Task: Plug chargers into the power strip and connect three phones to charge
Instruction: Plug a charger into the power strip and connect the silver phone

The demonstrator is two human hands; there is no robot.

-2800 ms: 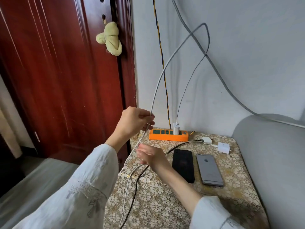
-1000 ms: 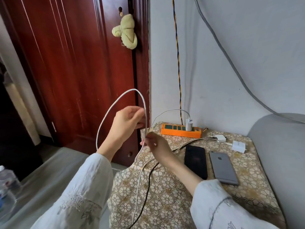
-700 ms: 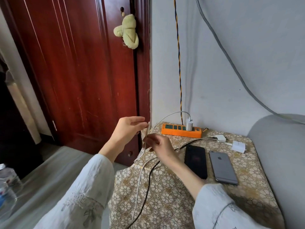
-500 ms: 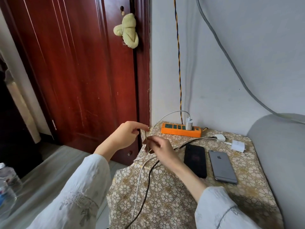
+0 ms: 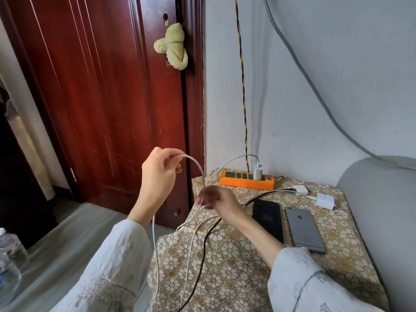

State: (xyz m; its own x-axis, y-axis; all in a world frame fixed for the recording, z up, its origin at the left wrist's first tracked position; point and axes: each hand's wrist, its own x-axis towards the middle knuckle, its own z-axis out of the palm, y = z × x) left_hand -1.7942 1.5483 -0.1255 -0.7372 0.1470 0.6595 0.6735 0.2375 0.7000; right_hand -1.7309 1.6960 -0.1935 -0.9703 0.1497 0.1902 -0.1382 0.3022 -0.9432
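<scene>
Cable work occupies both our hands: the left hand [image 5: 158, 174] pinches the thin white charging cable [image 5: 195, 162] between thumb and fingertips, raised above and to the left of the right hand [image 5: 213, 198], whose fingers are curled round a lower stretch of the same cable, though blur hides the exact grip. Between the two hands the cable arches over; below the right hand it trails down across the floral-patterned cloth worktop [image 5: 225, 266] beside a black cable [image 5: 203, 246]. Beyond the right hand, the white charger block [image 5: 257, 171] stands plugged into the orange power strip [image 5: 247, 182]. Just right of our right forearm lie a black phone [image 5: 267, 219] and a grey phone [image 5: 304, 229], side by side. We judge the cable light and limp, apt to loop and tangle, so we should hold it near its connector end, not mid-length.
</scene>
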